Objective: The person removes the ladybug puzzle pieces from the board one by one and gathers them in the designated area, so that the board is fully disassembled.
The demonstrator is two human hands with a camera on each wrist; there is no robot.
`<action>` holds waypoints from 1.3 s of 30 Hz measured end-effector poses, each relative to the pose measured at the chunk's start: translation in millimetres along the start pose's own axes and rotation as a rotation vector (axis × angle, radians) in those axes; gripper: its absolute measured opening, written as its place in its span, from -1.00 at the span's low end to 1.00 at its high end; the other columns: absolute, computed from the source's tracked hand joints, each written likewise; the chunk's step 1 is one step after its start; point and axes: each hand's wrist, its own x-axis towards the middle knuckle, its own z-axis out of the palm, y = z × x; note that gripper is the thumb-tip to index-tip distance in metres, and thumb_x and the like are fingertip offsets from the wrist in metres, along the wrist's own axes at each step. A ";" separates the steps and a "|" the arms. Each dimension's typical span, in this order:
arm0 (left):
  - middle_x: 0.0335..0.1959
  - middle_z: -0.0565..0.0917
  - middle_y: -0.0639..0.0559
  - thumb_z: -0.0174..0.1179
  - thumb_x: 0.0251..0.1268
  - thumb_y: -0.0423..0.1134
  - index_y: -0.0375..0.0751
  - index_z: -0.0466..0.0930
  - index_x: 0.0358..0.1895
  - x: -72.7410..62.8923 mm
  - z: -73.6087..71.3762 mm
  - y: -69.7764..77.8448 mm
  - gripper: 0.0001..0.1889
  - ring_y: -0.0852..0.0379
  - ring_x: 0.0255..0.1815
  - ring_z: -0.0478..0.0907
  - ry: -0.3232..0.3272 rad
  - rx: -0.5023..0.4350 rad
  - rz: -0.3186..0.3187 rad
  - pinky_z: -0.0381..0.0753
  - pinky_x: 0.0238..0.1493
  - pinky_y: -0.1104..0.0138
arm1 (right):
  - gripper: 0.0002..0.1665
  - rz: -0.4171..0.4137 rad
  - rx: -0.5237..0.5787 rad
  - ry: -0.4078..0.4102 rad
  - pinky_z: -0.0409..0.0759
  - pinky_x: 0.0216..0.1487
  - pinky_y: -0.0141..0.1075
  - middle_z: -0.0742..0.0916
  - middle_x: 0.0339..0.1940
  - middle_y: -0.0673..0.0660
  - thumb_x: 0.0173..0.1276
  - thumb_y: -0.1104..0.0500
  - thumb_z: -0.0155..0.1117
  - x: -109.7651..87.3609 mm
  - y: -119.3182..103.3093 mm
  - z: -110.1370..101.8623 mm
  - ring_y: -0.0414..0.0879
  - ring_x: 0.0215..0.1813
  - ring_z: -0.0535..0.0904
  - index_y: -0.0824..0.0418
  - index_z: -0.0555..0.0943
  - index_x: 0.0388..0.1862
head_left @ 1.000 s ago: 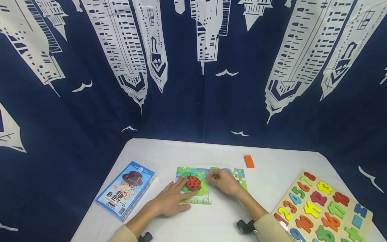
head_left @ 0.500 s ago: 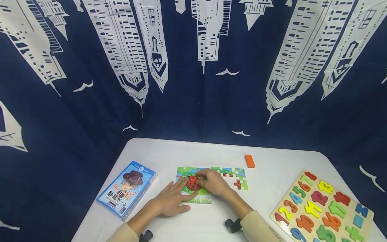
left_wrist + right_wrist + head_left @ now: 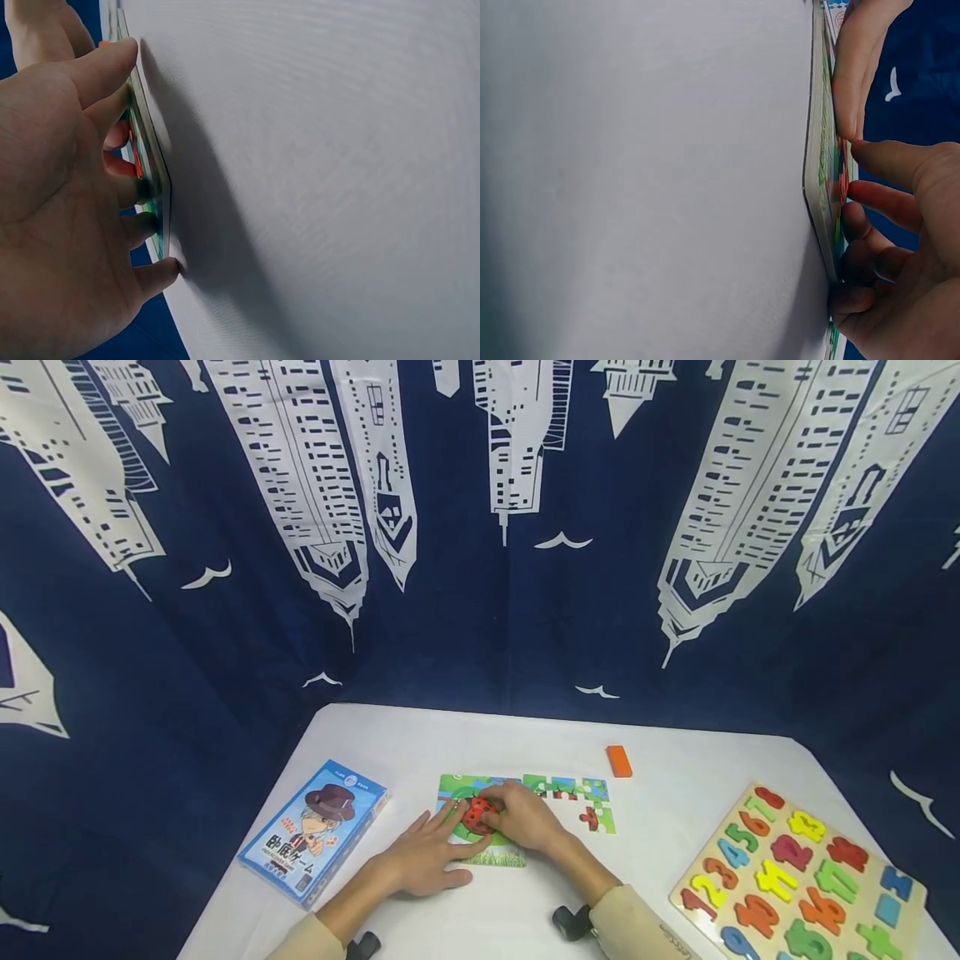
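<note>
My left hand [image 3: 427,857] lies spread with straight fingers over the left part of a ladybird jigsaw puzzle [image 3: 504,857], steadying it on the table. In the left wrist view, that hand [image 3: 67,187] touches the board's edge [image 3: 161,180]. On the ladybird's red body [image 3: 476,814], my right hand [image 3: 531,817] pinches a puzzle piece between thumb and forefinger; the piece is mostly hidden. The right wrist view has the fingers of the right hand [image 3: 900,225] against red print. Right of the board, several joined puzzle pieces [image 3: 595,789] lie, with a red-printed piece [image 3: 589,817] among them.
A blue boxed card game [image 3: 315,831] lies at the left. An orange block [image 3: 618,761] is at the back. At the right is a wooden number board [image 3: 813,877] with coloured numerals. A dark blue curtain [image 3: 465,635] hangs behind the white table [image 3: 420,739].
My right hand has moved left from the pieces at the right onto the ladybird, uncovering those pieces. During the last half second it shifted only slightly. The left hand has stayed put.
</note>
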 end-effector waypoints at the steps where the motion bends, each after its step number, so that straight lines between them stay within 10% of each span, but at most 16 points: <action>1: 0.67 -0.17 -0.18 -0.04 0.49 0.26 0.48 0.18 0.53 0.0 0.3 0.0 -0.42 -0.20 0.66 -0.28 0.002 0.004 -0.001 -0.08 0.54 -0.23 | -0.59 -0.001 0.007 -0.002 0.61 -0.10 -0.15 0.74 -0.15 0.00 0.35 0.04 0.39 0.0 -0.2 -0.2 -0.18 -0.16 0.56 0.13 0.70 0.14; 39: 0.65 -0.10 -0.23 -0.02 0.49 0.25 0.46 0.22 0.52 -0.9 -0.9 2.3 -0.43 -0.23 0.66 -0.25 0.010 0.009 0.003 -0.04 0.53 -0.25 | -0.73 0.070 0.202 0.069 0.55 -0.22 -0.25 0.63 -0.31 -0.08 0.40 0.11 0.35 -2.3 -3.9 -2.4 -0.21 -0.29 0.51 0.02 0.68 0.06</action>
